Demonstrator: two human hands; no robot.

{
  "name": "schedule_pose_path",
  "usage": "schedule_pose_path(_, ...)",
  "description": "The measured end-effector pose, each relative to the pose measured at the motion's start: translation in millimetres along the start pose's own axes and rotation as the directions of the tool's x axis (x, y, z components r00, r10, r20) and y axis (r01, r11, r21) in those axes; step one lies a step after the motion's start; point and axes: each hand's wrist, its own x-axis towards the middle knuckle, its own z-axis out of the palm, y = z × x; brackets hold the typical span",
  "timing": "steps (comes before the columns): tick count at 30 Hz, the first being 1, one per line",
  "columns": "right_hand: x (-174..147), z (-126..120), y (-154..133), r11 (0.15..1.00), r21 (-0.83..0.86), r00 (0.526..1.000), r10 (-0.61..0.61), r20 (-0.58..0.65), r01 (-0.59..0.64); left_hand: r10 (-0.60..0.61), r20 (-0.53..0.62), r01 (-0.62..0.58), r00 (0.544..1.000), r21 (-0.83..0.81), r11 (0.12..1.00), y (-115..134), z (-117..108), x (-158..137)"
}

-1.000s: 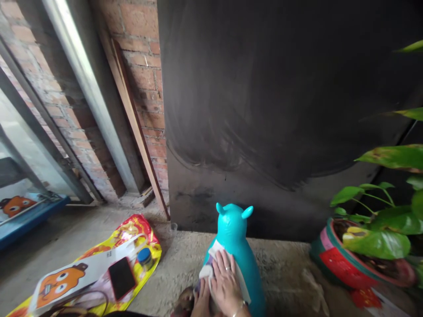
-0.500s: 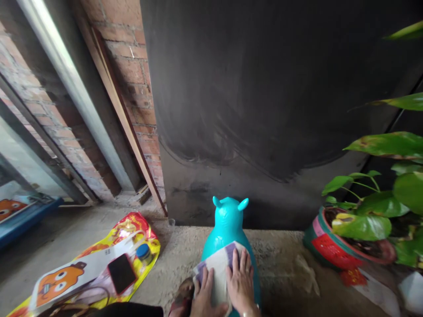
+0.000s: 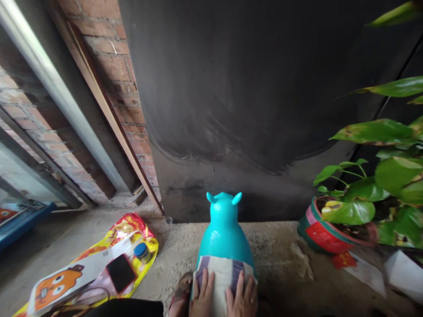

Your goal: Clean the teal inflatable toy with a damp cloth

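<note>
A turquoise inflatable animal toy (image 3: 224, 237) with two small ears stands on the floor before me, its head toward the dark board. Across its back lies a white cloth with purple stripes (image 3: 220, 275). My left hand (image 3: 203, 296) rests flat on the cloth's left part, fingers stretched forward. On the right part lies my right hand (image 3: 243, 296), fingers also extended and slightly spread. Both palms press on the cloth without gripping it. The lower ends of the hands and the toy's rear are cut off by the frame's bottom edge.
A black board (image 3: 251, 88) rises ahead. To the right stands a potted plant (image 3: 330, 233) with leaves reaching inward. On the left, a yellow-red plastic sheet (image 3: 150, 244) bears a phone (image 3: 120, 273), a blue-lidded jar (image 3: 142, 253) and a white bag with an orange cartoon face (image 3: 59, 284).
The cloth has moved back along the toy toward me and now lies straighter across it. Both hands have come nearer with it, the right one most. The view has shifted slightly right.
</note>
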Motion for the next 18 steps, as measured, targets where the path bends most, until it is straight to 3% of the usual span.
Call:
schedule_pose_path(4,80.7,-14.5,2.0,0.975,0.213,0.995,-0.075,0.072,0.059,0.119,-0.008,-0.119,0.993,0.000,0.993,2.8,-25.4,8.1)
schedule_pose_path(8,122.1,-10.0,12.8,0.942,0.319,0.993,-0.114,0.018,0.103,0.193,-0.171,-0.216,0.966,-0.127,0.968,-9.6,-37.6,25.2)
schedule_pose_path(11,109.1,-9.1,13.5,0.929,0.357,0.995,-0.089,-0.038,0.097,0.164,-0.295,-0.209,0.941,-0.130,0.969,-9.9,-44.0,37.4)
schedule_pose_path(13,88.1,-14.6,11.5,0.911,0.391,0.991,-0.114,-0.074,0.134,0.217,-0.350,-0.271,0.911,-0.111,0.956,-4.3,-46.0,41.9)
schedule_pose_path(18,46.8,-45.2,6.9,0.815,0.502,0.956,-0.262,-0.129,0.291,0.434,-0.320,-0.466,0.842,-0.027,0.884,16.6,-43.6,34.0)
